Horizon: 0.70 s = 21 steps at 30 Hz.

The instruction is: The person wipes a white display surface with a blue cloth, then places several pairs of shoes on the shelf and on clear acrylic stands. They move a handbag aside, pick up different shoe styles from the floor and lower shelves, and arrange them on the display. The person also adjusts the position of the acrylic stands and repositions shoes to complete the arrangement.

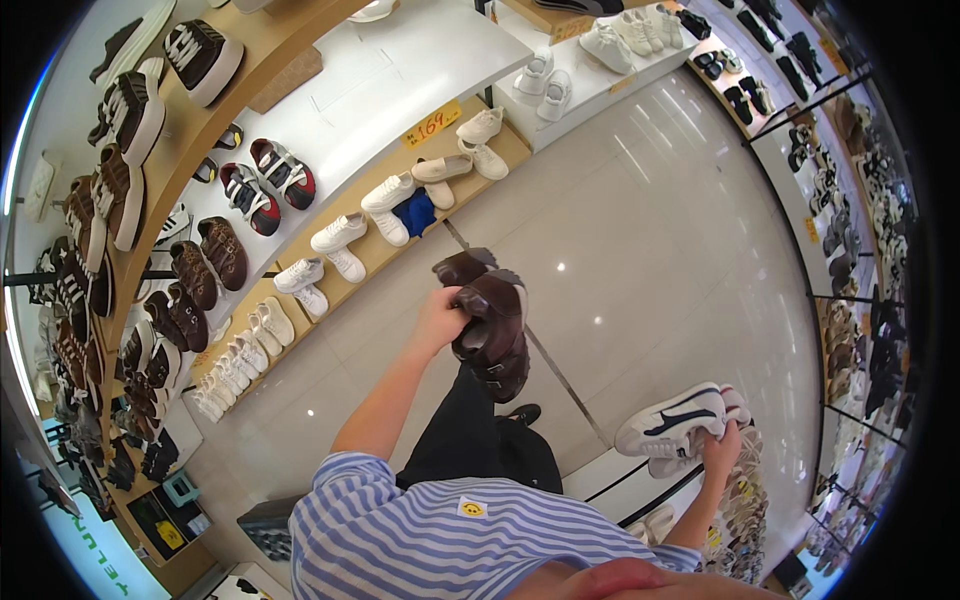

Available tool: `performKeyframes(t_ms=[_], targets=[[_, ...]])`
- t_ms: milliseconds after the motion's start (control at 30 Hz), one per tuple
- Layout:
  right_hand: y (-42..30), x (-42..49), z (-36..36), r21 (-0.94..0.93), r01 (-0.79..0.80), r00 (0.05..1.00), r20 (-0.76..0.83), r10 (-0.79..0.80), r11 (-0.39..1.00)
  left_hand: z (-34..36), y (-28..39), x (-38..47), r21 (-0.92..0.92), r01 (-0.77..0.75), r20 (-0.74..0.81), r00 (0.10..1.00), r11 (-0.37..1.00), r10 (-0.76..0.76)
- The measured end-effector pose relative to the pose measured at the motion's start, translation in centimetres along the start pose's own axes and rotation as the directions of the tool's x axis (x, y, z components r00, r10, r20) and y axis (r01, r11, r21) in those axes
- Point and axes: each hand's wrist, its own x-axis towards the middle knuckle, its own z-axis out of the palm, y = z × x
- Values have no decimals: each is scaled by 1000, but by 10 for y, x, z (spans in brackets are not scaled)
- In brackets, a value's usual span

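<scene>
My left hand [442, 321] is closed on a bunch of dark brown leather shoes [491, 319], at least one with buckled straps, held out over the floor in front of me. Off to the lower right, my right hand [721, 448] grips several white sneakers; the front one [671, 420] has a dark blue stripe and another shows a reddish edge. They are above a rack of shoes beside me. How the fingers sit inside the shoes is hidden in both hands.
A low wooden shelf [405, 217] with white shoes and a blue cloth [415, 213] runs along the left. Above it, a white shelf [330, 135] holds sneakers and brown strapped shoes. Shoe racks [799, 247] line the right. Tiled floor [592, 225] lies between; a teal stool [181, 488] stands lower left.
</scene>
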Motion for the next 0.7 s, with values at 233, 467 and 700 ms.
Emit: performKeyframes(t_ms=[233, 467, 700], targets=[[-312, 228, 102, -119, 564, 821, 187, -539, 817, -122, -43, 2, -494, 100, -341, 892, 864, -298], [-584, 355, 157, -328, 777, 630, 413, -658, 538, -128, -71, -10, -730, 20, -420, 775, 683, -472], [-724, 438, 215, -386, 855, 505, 471, -723, 346, -76, -66, -5, -830, -12, -412, 688, 558, -598]])
